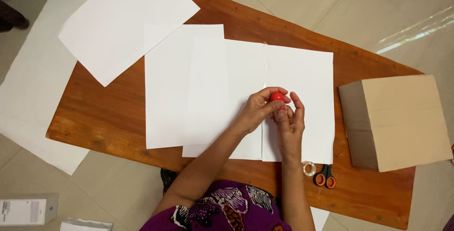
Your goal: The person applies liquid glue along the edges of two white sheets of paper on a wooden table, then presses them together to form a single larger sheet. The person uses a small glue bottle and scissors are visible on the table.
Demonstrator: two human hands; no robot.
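Both my hands meet over the middle of a low wooden table [109, 117]. My left hand [257, 110] pinches the red cap [277, 96] of a small stick-shaped tube, probably a glue stick. My right hand [291, 122] wraps around the tube's body, which is mostly hidden by the fingers. Under the hands lie several overlapping white paper sheets [189, 89], with a seam running between the two rightmost sheets [302, 70].
Another white sheet [123, 20] lies at the table's far left corner, over a larger sheet [33, 79] on the floor. A cardboard box [402, 122] stands at the right end. A clear tape roll [309, 168] and orange-handled scissors [325, 176] lie near the front edge.
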